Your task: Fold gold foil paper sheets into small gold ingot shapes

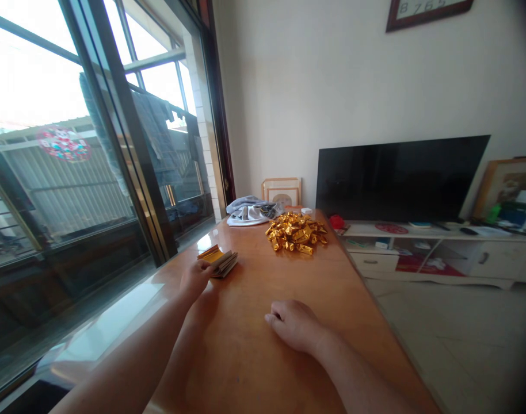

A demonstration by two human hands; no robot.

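Note:
A stack of gold paper sheets (220, 260) lies on the wooden table (263, 356) toward its left side. My left hand (196, 279) reaches to the stack's near edge, fingers closed on the sheets. My right hand (294, 325) rests on the tabletop nearer to me, fingers curled under, with nothing visible in it. Farther back on the table sits a pile of folded gold paper ingots (296, 232), clear of both hands.
A grey and white cloth bundle (251, 211) lies at the table's far end, with a picture frame (282, 191) behind it. A glass sliding door (94, 172) runs along the left. A dark television (396, 178) stands on a low cabinet (439, 253) to the right.

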